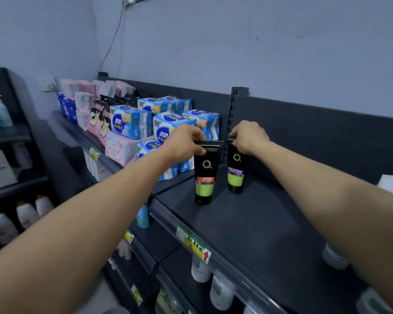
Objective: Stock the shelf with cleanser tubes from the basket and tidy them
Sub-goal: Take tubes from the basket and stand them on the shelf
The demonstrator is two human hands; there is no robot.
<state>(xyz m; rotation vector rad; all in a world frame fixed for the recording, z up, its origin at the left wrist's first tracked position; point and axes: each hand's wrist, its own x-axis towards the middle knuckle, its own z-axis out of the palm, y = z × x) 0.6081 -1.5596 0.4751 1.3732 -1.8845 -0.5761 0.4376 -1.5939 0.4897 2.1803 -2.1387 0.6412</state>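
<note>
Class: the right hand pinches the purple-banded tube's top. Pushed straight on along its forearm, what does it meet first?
Probably the slotted shelf upright just beyond the right hand and its purple-banded tube; depth is unclear, so it might reach the back panel instead.

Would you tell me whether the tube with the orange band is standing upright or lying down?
Upright: the orange-band tube stands cap-down on the shelf, its flat end up, pinched by the left hand.

The left tube [204,177] and right tube [235,175] look glossy plastic, the shelf [259,223] matt metal.
</note>
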